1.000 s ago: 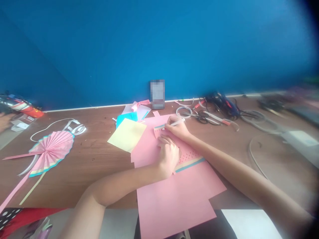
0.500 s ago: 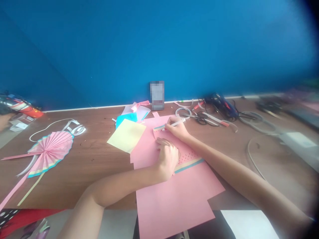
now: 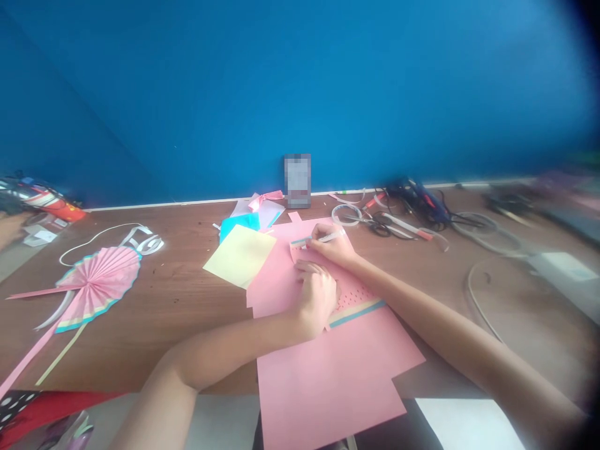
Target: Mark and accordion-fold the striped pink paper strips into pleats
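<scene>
Between the fingers of my right hand [image 3: 330,245] is a white pen [image 3: 334,235], its tip at the far striped edge of a pink paper strip [image 3: 359,297]. Small dark red marks dot this strip, and cream and blue bands run along its ends. My left hand [image 3: 316,294] lies on the strip with fingers lightly bent, pressing it down and covering its middle. Larger pink sheets [image 3: 328,387] lie beneath, hanging over the table's front edge. A pale yellow square of paper [image 3: 240,255] is left of my hands.
A pleated pink fan [image 3: 105,275] with paper ribbons lies at the left on the wooden table [image 3: 187,319]. A phone-like device [image 3: 297,181] leans against the blue wall. Scissors [image 3: 387,225], a tape roll [image 3: 347,214] and a glue gun [image 3: 424,203] are at the right. Another person's hand [image 3: 12,230] shows far left.
The pen and my right hand have shifted slightly along the strip's far edge. My left hand stays in place on the paper. The whole view has moved a little.
</scene>
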A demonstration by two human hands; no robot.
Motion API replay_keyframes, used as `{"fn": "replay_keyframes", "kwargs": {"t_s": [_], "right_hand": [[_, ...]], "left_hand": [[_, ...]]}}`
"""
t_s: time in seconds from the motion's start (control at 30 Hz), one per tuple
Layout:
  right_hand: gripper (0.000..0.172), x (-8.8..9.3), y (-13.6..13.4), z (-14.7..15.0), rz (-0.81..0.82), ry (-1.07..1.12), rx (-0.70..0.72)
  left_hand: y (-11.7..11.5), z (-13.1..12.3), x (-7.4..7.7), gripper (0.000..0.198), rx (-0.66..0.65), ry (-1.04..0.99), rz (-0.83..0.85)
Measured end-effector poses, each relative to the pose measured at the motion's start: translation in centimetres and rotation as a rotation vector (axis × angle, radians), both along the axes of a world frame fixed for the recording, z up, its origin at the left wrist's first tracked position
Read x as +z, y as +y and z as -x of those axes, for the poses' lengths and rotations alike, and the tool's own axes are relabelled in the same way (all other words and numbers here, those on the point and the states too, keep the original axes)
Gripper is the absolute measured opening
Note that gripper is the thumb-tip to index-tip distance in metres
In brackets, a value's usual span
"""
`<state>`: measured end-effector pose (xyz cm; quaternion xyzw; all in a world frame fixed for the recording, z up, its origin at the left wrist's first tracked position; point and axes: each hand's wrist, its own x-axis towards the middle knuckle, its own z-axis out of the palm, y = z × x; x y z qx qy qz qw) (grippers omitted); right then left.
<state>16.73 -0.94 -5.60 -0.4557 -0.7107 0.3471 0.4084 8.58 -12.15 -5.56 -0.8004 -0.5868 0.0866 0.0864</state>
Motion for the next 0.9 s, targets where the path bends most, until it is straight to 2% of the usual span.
{"fn": "replay_keyframes", "kwargs": {"t_s": [0.1,0.27,0.43,0.63,0.73,0.9], "right_hand": [[0.017,-0.2,0.1,-0.1,0.013,-0.008,0.020],[0.016,-0.3,0.3,-0.1,0.023,0.019,-0.004],[0.021,0.0,0.1,-0.1,0.016,0.005,0.040],[0.024,-0.1,0.0,-0.2,0.032,0.012,0.083],[0.027,-0.3,0.1,-0.2,0.027,0.018,0.094],[0.026,-1.0,0.4,-0.1,0.036,0.026,0.149]], "left_hand": [[0.1,0.0,-0.2,0.056,0.017,0.048,-0.050],[0.2,0.0,-0.3,0.053,-0.016,0.008,-0.045],[0.3,0.0,-0.4,0.050,0.014,0.055,-0.099],[0.3,0.2,-0.4,0.047,-0.015,-0.032,-0.047],[0.3,0.1,0.0,0.049,0.013,0.019,-0.093],[0.3,-0.1,0.4,0.052,-0.010,0.119,-0.117]]}}
